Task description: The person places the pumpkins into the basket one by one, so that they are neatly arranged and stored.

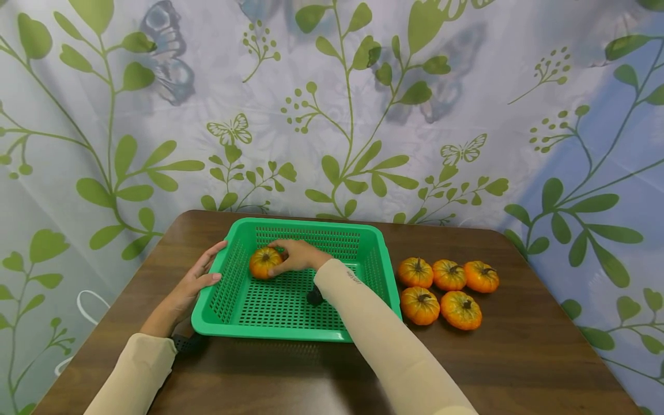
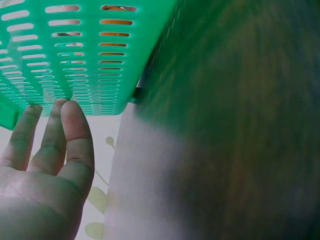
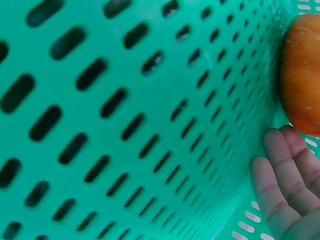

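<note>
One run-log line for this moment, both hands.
right hand: gripping orange ribbed pumpkin inside green perforated plastic basket | left hand: touching basket's left side | five similar pumpkins: on brown table, right of basket

Indoor spot, exact room type unclear: leaf-and-butterfly cloth [image 1: 290,190] hangs beyond left hand [image 1: 188,288] and right hand [image 1: 300,255]; brown wood-grain bench [image 1: 529,334] beneath both.

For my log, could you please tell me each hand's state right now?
Left hand: open, touching the green basket.
Right hand: holding a small pumpkin.
</note>
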The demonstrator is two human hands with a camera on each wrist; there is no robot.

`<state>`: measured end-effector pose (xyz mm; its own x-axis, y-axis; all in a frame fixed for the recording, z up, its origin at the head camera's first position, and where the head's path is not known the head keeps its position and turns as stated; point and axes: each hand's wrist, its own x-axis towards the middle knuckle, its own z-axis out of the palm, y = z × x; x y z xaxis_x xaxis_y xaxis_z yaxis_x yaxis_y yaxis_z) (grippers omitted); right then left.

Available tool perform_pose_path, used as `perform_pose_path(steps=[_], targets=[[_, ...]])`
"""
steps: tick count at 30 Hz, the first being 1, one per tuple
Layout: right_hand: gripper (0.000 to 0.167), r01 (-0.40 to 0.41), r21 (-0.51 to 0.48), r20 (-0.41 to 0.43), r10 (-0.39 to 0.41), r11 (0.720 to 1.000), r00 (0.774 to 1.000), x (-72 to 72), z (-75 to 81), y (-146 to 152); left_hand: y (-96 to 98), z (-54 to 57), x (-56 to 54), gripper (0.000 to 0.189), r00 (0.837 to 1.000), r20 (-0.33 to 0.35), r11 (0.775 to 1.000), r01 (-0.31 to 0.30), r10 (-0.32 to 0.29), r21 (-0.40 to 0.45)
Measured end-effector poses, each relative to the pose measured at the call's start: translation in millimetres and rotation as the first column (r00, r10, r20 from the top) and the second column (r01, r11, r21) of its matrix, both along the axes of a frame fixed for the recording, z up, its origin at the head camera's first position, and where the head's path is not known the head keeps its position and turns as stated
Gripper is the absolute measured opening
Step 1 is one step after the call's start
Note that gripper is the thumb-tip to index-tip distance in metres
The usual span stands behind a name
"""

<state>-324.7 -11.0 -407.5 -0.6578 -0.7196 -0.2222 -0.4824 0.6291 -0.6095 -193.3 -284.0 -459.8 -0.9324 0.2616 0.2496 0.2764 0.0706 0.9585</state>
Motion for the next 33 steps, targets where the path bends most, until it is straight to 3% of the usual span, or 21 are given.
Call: perform_pose_path(steps=[6, 13, 23, 33], targets=[[0.079, -0.007, 0.0, -0.027, 0.007, 1.0, 1.0, 1.0, -0.1, -2, -0.1, 2.4, 2.3, 0.068, 1.0, -0.002, 1.0, -0.02, 0.02, -0.025], [0.081, -0.006, -0.026, -0.002, 0.006, 1.0, 1.0, -1.8, -1.9, 0, 0.0, 2.6, 1.9, 0.068, 1.0, 0.009, 1.0, -0.017, 0.017, -0.011], [0.079, -0.017, -0.045, 0.056, 0.019, 0.999, 0.998, -6.2, 3.0, 9, 1.7, -0.3, 2.5, 0.067, 1.0, 0.005, 0.998, 0.03, -0.03, 0.056], [0.063, 0.015, -0.185, 0.151, 0.013, 0.983, 0.988, -6.8, 21.6, 24, 5.6, 2.0, 5.8, 0.069, 1.0, 0.027, 1.0, -0.015, 0.015, 0.002]])
